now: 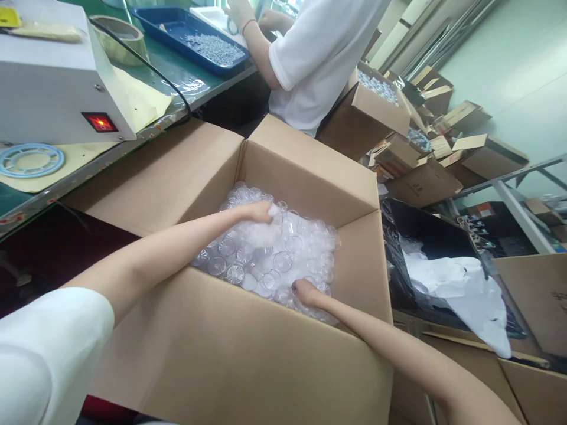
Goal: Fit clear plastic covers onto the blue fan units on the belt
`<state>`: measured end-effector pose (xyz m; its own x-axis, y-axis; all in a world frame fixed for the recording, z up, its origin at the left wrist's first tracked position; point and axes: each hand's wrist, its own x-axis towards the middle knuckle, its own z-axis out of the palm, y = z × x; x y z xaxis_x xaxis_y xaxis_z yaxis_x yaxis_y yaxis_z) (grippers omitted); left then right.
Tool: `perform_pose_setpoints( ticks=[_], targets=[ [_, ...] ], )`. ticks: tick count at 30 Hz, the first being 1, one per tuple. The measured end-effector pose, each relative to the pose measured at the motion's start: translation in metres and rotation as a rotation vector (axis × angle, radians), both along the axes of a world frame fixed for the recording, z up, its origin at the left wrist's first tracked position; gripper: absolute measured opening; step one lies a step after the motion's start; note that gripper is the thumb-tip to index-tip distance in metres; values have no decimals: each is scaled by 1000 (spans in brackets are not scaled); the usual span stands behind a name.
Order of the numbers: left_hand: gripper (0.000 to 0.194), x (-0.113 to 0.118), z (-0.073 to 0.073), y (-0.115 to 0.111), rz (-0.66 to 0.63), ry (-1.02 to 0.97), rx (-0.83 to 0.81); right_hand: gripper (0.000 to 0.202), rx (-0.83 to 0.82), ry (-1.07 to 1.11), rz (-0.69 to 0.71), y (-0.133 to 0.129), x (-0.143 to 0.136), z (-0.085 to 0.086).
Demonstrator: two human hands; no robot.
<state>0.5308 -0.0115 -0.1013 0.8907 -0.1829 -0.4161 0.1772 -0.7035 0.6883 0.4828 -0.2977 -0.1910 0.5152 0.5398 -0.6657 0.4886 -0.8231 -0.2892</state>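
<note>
Clear round plastic pieces (282,261) lie between and around my two grips, heaped inside the open cardboard box (248,348) that I am reaching into from its near side. My left grip (264,211) is over the far part of the heap, fingers curled closed on some hazy white film (266,233) that spreads over the pieces just below it. My right grip (305,292) is down at the near right part of the heap, fingers curled in; I cannot tell whether it is clenched on anything. Up and to the left of my left grip, outside the box, is the green tabletop (177,82), which carries a white machine (48,82) with a lit red switch (101,122), a roll of tape (119,41), a light blue ring (31,160) and a blue tray (150,23) of small grey pieces (217,50). Beyond my grips, a person in a white shirt (310,53) stands at that tabletop. Well to the right of my right grip, white sheeting (452,277) hangs over a black-lined container (438,227).
</note>
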Motion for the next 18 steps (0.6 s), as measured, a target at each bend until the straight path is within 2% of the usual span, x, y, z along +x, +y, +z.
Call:
perform_pose_setpoints(
  ticks=[2, 5, 11, 15, 18],
  targets=[
    [27, -1, -3, -1, 9, 21, 7, 21, -25, -6, -23, -2, 0, 4],
    [28, -2, -4, -1, 11, 46, -18, 20, 23, -10, -29, -3, 4, 19],
    [27, -3, 0, 1, 13, 76, -63, 16, 278, -21, 1, 0, 20, 67],
    [27, -2, 7, 1, 9, 72, -121, 27, 409, -67, 15, -1, 38, 104],
    [26, 0, 13, -1, 50, 44, -170, 27, 486, -153, -33, 10, 52, 120]
  ],
)
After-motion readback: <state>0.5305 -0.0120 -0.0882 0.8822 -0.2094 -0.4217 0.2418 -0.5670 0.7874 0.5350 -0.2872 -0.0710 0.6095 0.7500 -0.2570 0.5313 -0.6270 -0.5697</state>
